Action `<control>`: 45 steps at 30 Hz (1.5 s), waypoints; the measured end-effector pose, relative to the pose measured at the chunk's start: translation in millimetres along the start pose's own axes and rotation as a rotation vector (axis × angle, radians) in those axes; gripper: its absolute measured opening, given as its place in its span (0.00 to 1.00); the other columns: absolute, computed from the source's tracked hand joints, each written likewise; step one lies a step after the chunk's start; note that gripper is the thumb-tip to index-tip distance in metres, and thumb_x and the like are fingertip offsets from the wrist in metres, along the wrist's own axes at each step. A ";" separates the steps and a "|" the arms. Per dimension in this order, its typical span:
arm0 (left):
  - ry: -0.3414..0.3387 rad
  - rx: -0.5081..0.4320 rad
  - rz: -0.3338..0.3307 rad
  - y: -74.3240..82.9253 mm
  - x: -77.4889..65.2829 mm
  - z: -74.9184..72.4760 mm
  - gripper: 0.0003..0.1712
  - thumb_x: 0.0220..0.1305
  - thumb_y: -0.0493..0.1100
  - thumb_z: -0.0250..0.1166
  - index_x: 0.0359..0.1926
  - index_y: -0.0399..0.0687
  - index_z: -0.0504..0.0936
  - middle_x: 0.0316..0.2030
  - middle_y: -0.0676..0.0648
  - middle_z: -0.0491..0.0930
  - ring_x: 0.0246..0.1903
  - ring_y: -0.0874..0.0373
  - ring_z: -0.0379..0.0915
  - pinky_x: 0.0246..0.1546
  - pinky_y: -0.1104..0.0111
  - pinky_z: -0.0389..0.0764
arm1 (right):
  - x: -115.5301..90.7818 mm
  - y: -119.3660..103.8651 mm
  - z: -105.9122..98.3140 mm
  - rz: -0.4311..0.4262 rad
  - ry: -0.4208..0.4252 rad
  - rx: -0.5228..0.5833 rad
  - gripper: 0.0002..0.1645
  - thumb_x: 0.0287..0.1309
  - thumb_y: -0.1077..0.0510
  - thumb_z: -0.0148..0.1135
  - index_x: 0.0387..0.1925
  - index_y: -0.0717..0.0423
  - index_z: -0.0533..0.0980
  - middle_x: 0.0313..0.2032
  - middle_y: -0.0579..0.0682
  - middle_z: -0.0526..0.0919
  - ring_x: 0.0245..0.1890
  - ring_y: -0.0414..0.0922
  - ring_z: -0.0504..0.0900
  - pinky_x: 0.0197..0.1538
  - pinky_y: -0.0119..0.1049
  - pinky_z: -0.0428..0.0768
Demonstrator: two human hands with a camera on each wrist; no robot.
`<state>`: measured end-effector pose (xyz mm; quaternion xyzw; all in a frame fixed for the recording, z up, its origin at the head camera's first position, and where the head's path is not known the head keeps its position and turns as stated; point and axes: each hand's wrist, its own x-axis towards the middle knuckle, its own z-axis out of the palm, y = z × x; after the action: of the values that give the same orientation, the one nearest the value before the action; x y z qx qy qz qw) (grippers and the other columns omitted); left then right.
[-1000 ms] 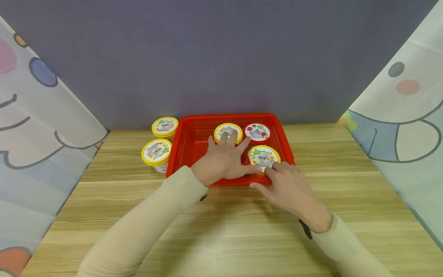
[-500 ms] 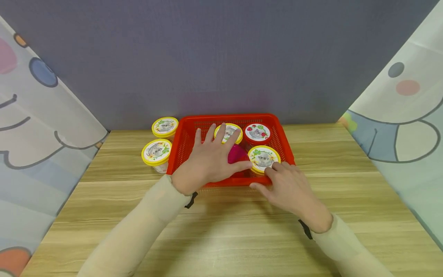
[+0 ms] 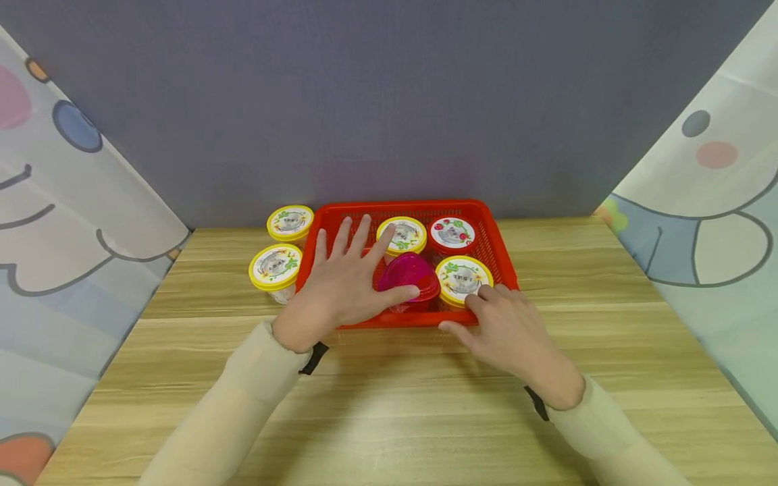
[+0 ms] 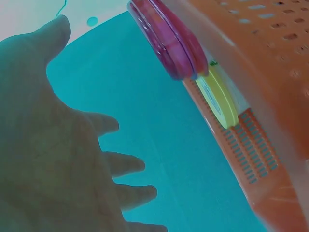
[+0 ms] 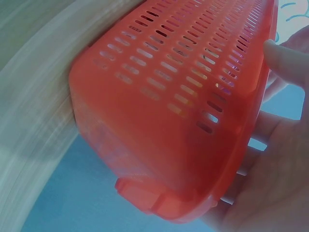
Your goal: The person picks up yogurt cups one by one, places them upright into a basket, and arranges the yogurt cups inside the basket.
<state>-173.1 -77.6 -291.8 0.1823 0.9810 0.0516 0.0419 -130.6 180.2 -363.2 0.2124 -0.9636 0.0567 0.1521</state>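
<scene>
A red plastic basket (image 3: 501,260) holds a magenta-lidded container (image 3: 410,270), two tubs with yellow-rimmed lids, one at the back (image 3: 401,233) and one at the front right (image 3: 464,275), and a red-lidded tub (image 3: 452,233). My left hand (image 3: 340,283) hovers over the basket's left part, fingers spread, holding nothing. In the left wrist view, a gap separates its thumb and fingers from the magenta container (image 4: 169,38). My right hand (image 3: 513,331) grips the basket's near right rim; the right wrist view has its thumb outside the wall and fingers behind the rim (image 5: 263,92).
Two more yellow-lidded tubs, a rear one (image 3: 290,221) and a nearer one (image 3: 275,266), stand left of the basket on the wooden table (image 3: 395,418). A grey panel (image 3: 389,101) rises behind it, with cartoon-printed sheets (image 3: 693,202) at both sides.
My left hand has moved left, away from the middle of the basket, uncovering the magenta-lidded container. My right hand and the basket have stayed in place.
</scene>
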 end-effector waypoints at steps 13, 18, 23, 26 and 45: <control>0.071 -0.059 -0.030 -26.4 -10.9 9.0 0.57 0.63 0.81 0.49 0.82 0.62 0.42 0.81 0.40 0.34 0.79 0.39 0.22 0.72 0.39 0.27 | -0.7 -0.9 -0.6 0.000 0.010 0.010 0.32 0.56 0.30 0.68 0.27 0.57 0.80 0.26 0.49 0.75 0.26 0.49 0.74 0.31 0.46 0.75; 0.089 -0.058 -0.055 -38.7 -12.8 9.4 0.54 0.65 0.78 0.51 0.82 0.58 0.46 0.80 0.38 0.37 0.78 0.37 0.26 0.72 0.37 0.30 | -1.0 -0.7 -0.6 0.002 0.013 0.013 0.33 0.56 0.30 0.68 0.28 0.57 0.80 0.26 0.49 0.75 0.26 0.49 0.73 0.31 0.46 0.75; 0.111 -0.035 -0.077 -52.9 -13.6 10.7 0.52 0.67 0.75 0.52 0.82 0.55 0.49 0.79 0.35 0.42 0.78 0.34 0.32 0.72 0.35 0.35 | -0.9 -0.3 -0.4 0.001 0.016 0.006 0.33 0.55 0.29 0.68 0.29 0.57 0.81 0.26 0.49 0.75 0.26 0.49 0.73 0.31 0.46 0.75; 0.143 -0.039 -0.087 -60.4 -14.3 10.9 0.50 0.68 0.72 0.53 0.81 0.53 0.53 0.78 0.34 0.46 0.77 0.33 0.37 0.71 0.36 0.40 | -0.7 0.0 0.1 0.002 0.013 0.007 0.34 0.55 0.29 0.68 0.29 0.58 0.81 0.26 0.49 0.75 0.26 0.49 0.73 0.31 0.46 0.75; 0.167 -0.047 -0.126 -109.3 -19.9 0.5 0.38 0.71 0.56 0.55 0.74 0.41 0.64 0.71 0.26 0.58 0.69 0.25 0.52 0.66 0.33 0.54 | -0.5 0.3 0.8 0.003 -0.001 0.018 0.33 0.55 0.30 0.68 0.29 0.57 0.81 0.25 0.48 0.73 0.26 0.48 0.73 0.31 0.46 0.75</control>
<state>-193.2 -186.1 -303.8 0.1146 0.9891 0.0868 -0.0325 -130.5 180.6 -364.1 0.2122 -0.9635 0.0653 0.1496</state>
